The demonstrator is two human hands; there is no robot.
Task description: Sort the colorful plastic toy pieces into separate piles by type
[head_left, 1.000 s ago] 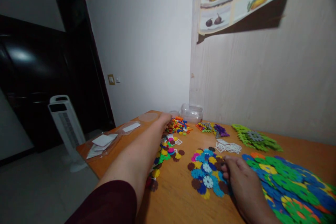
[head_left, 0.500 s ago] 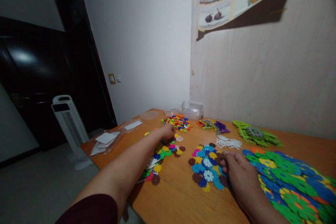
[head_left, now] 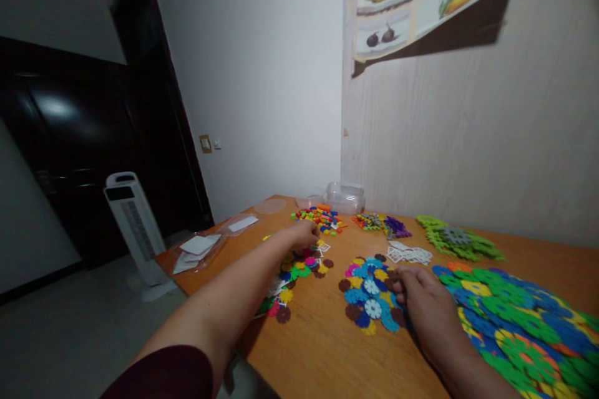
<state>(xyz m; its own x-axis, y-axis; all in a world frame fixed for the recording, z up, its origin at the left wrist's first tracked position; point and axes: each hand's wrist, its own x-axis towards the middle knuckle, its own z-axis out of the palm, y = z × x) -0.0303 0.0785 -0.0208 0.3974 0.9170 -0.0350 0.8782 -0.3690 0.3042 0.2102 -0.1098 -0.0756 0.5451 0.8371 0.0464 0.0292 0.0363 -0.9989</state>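
My left hand (head_left: 307,235) reaches over the far end of a mixed pile of flower-shaped plastic discs (head_left: 299,271), its fingers curled down. Whatever may be in its fingertips is hidden. My right hand (head_left: 425,294) is at the right edge of a second heap of flower discs (head_left: 365,293), mostly blue, brown and yellow. Its thumb and fingers are pinched together, and I cannot make out what is between them. White square plastic frames (head_left: 408,253) lie just beyond the right hand. Another white frame (head_left: 324,247) lies beside the left hand.
Large foam-like flower pieces (head_left: 524,318) cover the table's right side. Behind are green interlocking pieces (head_left: 456,237), purple pieces (head_left: 395,226), small colourful blocks (head_left: 322,217) and clear plastic boxes (head_left: 345,197). Bagged white cards (head_left: 199,247) lie at the left edge; a tower fan (head_left: 135,224) stands beyond.
The whole view has shifted slightly, moving the scene a little to the right. My left hand stays over the mixed pile with its fingers still curled. The right hand has barely moved.
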